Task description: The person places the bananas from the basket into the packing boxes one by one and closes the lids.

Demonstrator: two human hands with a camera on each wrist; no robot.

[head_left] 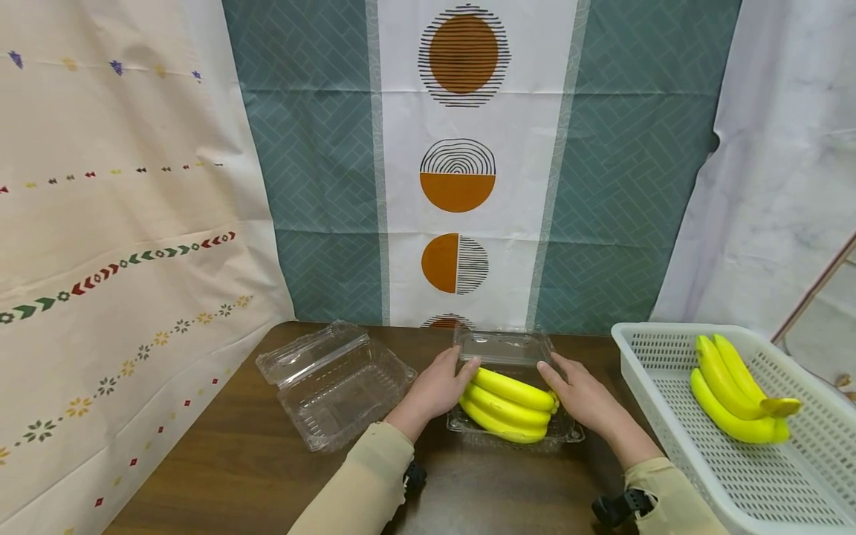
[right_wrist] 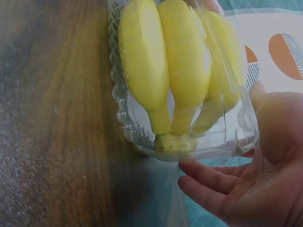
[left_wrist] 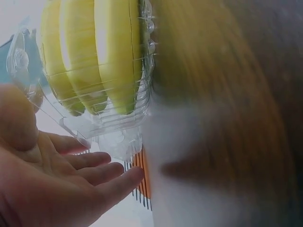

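Note:
A bunch of three yellow bananas (head_left: 504,409) lies in a clear plastic clamshell box (head_left: 571,431), its lid (head_left: 504,345) raised at the back. On the box's left side is my left hand (head_left: 438,386), its fingers extended along the wall in the left wrist view. My right hand (head_left: 583,390) is at the opposite end, by the banana stem; in the right wrist view its fingers reach loosely past the box's corner. Neither hand curls round anything. Whether the fingertips touch the plastic is hard to tell.
Left of the hands stands another clear clamshell box (head_left: 341,394) with its lid folded back. At the right, a white perforated basket (head_left: 658,416) holds a second bunch of bananas (head_left: 735,394). Patterned cloths (head_left: 321,186) hang behind the brown wooden table (head_left: 221,475).

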